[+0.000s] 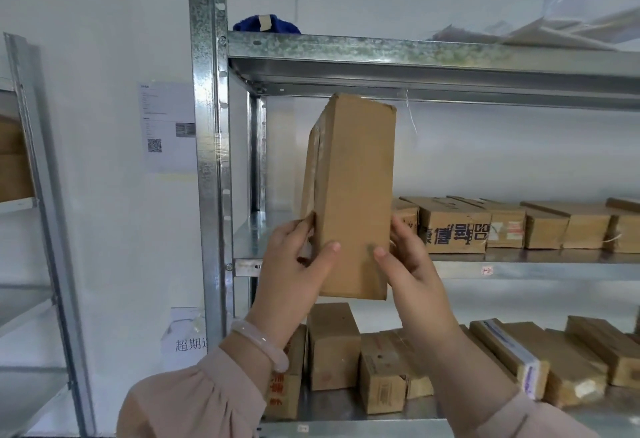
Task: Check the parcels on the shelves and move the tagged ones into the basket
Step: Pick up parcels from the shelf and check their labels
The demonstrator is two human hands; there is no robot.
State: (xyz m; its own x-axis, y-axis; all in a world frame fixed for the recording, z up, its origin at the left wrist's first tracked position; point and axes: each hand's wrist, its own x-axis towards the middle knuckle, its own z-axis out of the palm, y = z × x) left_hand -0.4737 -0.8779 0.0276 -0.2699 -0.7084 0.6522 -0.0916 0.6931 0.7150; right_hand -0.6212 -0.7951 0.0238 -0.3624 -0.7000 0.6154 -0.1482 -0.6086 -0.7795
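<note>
Fingers [304, 224] of the left hand [294, 264] curled round the left edge of a tall brown cardboard box [353, 178], thumb on its front; the right hand [412, 271] gripped the right edge the same way; the box stood almost upright in the air, in front of the grey metal shelf [519, 269]; a row of small brown cardboard parcels [453, 226] sat on that shelf, just behind; a pale pink bracelet [263, 344] ringed the left wrist.
</note>
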